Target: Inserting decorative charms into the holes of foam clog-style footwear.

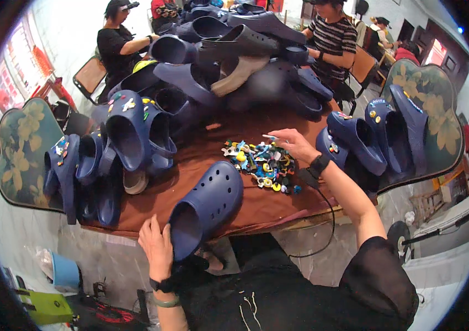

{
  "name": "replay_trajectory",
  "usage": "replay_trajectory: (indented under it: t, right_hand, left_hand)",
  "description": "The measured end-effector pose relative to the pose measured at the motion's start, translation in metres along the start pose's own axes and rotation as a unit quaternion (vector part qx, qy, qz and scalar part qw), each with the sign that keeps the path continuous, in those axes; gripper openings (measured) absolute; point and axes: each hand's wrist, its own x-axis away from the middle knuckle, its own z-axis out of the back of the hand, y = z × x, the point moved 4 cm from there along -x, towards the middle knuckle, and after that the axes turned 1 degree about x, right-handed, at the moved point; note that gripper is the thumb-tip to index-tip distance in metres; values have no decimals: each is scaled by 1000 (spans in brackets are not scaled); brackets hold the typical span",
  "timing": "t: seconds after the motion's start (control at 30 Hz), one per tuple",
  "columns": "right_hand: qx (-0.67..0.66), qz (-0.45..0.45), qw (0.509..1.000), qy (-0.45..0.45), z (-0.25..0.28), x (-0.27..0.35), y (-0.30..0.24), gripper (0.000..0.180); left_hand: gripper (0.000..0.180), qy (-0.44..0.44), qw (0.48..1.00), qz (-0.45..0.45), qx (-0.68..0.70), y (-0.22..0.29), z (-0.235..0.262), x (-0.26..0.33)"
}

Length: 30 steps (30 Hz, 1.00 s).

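My left hand grips the heel end of a dark blue clog at the table's near edge. The clog's holed toe points away from me and to the right, and its upper faces up with the holes bare. Over a pile of small colourful shoe charms, my right hand pinches a small white piece between thumb and fingers. That piece looks like a charm, though its exact shape is too small to make out.
Blue clogs with charms stand at the left and the right. A tall heap of clogs fills the table's far side. A black cable hangs near my right forearm. Other people sit beyond the brown-covered table.
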Motion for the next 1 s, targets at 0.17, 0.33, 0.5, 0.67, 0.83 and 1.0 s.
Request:
replay_trajectory:
  t: [0.17,0.33,0.5,0.67,0.83,1.0]
  right_hand:
    - [-160,-197,967,-11,-6,22,-18,29]
    - [-174,-169,970,4,-10,30,-16,23]
    - [-154,-208,965,-41,-41,48,-76,24]
    - [-170,-95,975,-108,-88,52,-106,16]
    - [-17,90,983,-159,-123,45,-122,16]
    - [34,-11,998,-59,-139,59,-128,14]
  left_hand:
    - [88,27,990,-133,40,66,-15,-5]
    - [110,71,987,-144,10,71,-39,-4]
    - [113,97,982,-154,59,65,-40,-6]
    - [113,86,983,-148,62,63,-42,-6]
    - [114,86,983,-152,59,63,-41,-5]
    - [113,89,982,-156,66,62,-43,-4]
